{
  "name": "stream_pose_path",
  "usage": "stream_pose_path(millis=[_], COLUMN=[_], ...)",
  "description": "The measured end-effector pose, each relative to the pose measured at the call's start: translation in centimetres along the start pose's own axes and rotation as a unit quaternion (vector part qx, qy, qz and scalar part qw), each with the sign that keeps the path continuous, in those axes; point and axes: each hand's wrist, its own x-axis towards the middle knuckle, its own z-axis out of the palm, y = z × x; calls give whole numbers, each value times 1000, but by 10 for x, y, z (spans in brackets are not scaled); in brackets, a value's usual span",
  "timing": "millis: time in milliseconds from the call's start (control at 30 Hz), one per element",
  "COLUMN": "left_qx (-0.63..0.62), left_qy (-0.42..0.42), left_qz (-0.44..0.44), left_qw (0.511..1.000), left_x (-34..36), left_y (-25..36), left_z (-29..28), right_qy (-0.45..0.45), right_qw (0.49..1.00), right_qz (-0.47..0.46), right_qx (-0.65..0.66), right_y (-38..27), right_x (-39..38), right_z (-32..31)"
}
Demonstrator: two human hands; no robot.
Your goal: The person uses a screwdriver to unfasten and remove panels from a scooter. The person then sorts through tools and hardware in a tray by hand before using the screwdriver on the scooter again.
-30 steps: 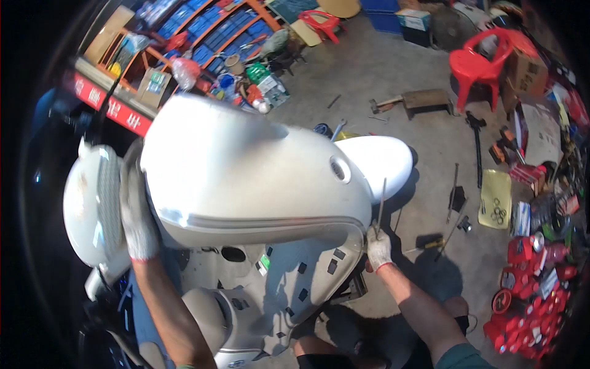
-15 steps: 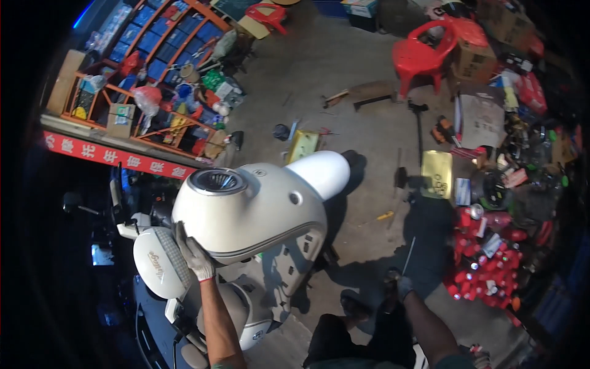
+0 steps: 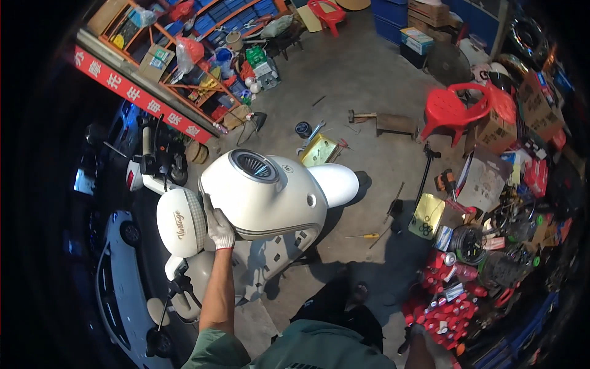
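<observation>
- Head view, position: the pale front shell [image 3: 270,209] stands on the scooter, beside the cover with a checkered edge [image 3: 178,221].
- Left hand [image 3: 220,230], gloved: touching the shell's edge nearest the cover; whether its grip is clamped or merely resting cannot be told.
- Right hand [image 3: 424,339]: low, well apart from the shell; grip state and contents indistinct.
- Progress, judged: shell, round slatted unit [image 3: 253,166] and white fender [image 3: 335,184] appear fitted; remaining work cannot be determined.

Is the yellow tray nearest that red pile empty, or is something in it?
Not empty: several dark rings lie in the yellow tray, toward its lower end.
</observation>
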Motion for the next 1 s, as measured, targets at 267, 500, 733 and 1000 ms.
stream_pose_path(millis=[267, 500, 733, 1000], left_qx=[-31, 8, 138, 161], left_qy=[19, 59, 82, 121], left_qz=[8, -41, -106, -180], left_qw=[999, 997, 981, 963], left_x=[2, 7, 17, 10], left_y=[-11, 15, 41, 35], left_z=[0, 8, 25, 41], right_qy=[-85, 19, -49, 18], right_qw=[949, 792, 929, 516], right_qz=[-298, -479, -283, -551], right_qx=[-54, -378, -234, -656], right_y=[-233, -394, -511, -616], right_x=[-201, -309, -340, -276], right_z=[192, 240, 225, 207])
